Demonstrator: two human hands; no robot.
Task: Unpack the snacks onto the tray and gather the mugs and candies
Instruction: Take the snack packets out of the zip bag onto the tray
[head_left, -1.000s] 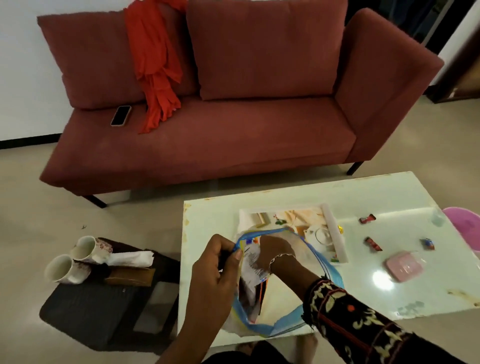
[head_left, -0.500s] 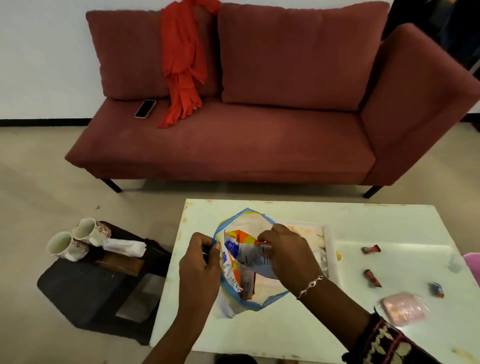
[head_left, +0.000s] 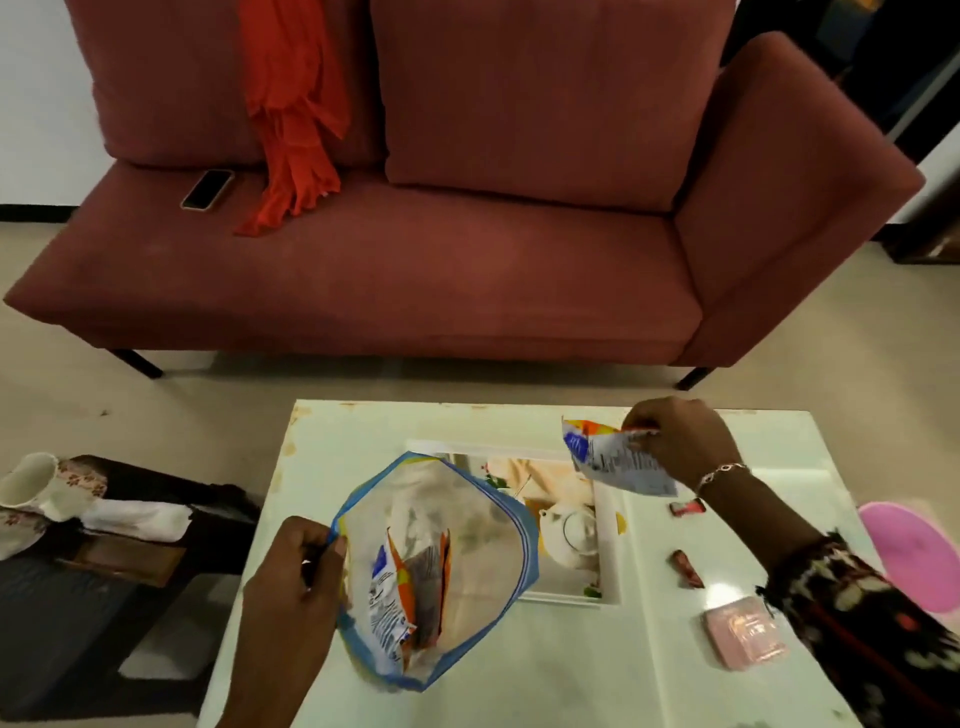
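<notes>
Clear crinkled plastic with a blue zip rim forms the bag (head_left: 441, 566), its mouth gaping wide over the near left part of the table (head_left: 519, 675). The left hand (head_left: 298, 582) pinches the bag's left rim, fingers (head_left: 332, 545) closed tight on the blue edge. Inside the bag stand more snack packets (head_left: 410, 597), glossy foil in white, orange and blue, creased and upright. The right hand (head_left: 675, 441) holds one flat snack packet (head_left: 613, 457) of the same print above the far right corner of the tray (head_left: 608, 519), fingers pressed shut on its top edge; a thin silver bracelet (head_left: 722, 473) circles the wrist and a dark patterned sleeve (head_left: 857, 623) covers the forearm. The tray is rectangular, white-rimmed, with a teapot picture on its floor. Right of it lie two small red-wrapped candies (head_left: 685, 506), and a pink rectangular box (head_left: 745, 631), probably wrapped in film. The table is pale, glossy and reflective, with chipped edges. Two white floral mugs (head_left: 36, 488) lie tipped on a low dark stool (head_left: 130, 571) at left, beside a rolled white cloth (head_left: 135, 519). Beyond stands a rust-red fabric sofa (head_left: 467, 260) bearing an orange scarf (head_left: 296, 114) and a phone (head_left: 207, 189), on a beige floor (head_left: 104, 405).
</notes>
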